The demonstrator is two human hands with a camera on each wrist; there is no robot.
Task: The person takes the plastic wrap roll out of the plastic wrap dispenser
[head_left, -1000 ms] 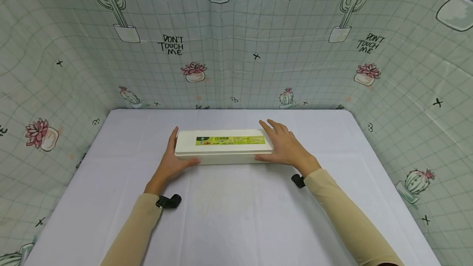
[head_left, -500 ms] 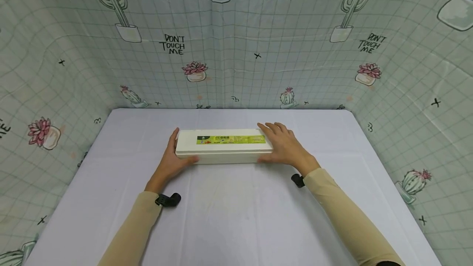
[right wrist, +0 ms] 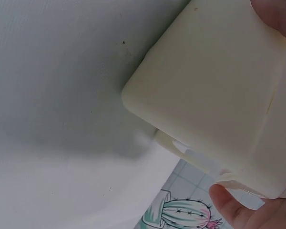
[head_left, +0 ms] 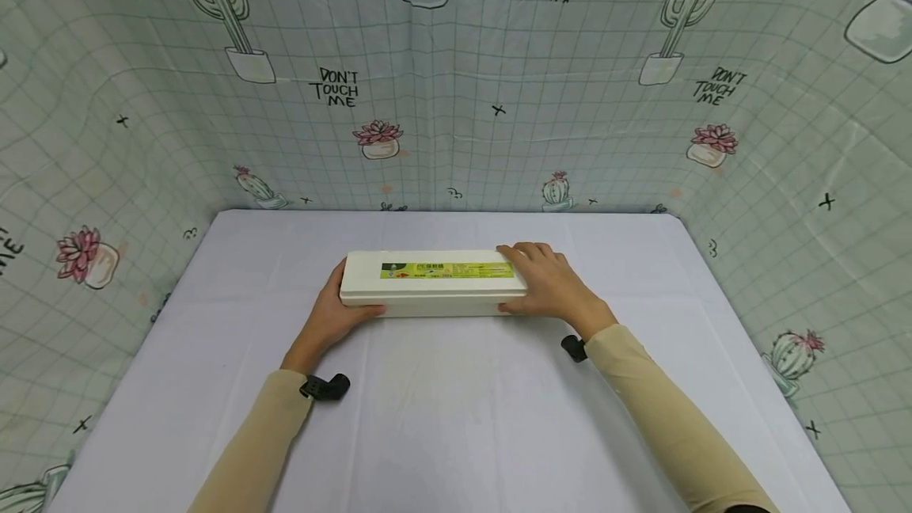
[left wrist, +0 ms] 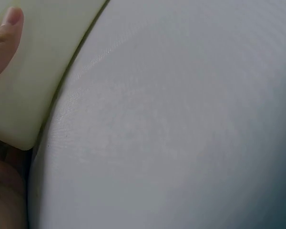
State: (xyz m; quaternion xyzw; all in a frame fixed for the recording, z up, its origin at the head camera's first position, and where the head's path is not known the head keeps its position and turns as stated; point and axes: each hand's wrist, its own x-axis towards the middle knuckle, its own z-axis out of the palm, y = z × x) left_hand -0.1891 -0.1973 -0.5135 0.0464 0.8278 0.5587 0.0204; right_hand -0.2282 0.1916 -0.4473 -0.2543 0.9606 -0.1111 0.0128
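A long white cling film dispenser lies crosswise on the table, a yellow-green printed label on its lid. My left hand grips its left end, thumb along the front face, the other fingers mostly hidden behind the end. At the other end, my right hand holds the dispenser with the thumb low on the front and the fingers over the top back edge. In the left wrist view, the left thumb presses the pale side. The right wrist view shows the dispenser's rounded end close to the tabletop.
A white cloth covers the table. Behind it and at both sides hangs a grid-patterned curtain printed with cacti. Small black devices are strapped at both wrists.
My right fingers have come down from a raised, spread pose onto the dispenser. The left fingers have drawn in behind its end. The dispenser stays in nearly the same place.
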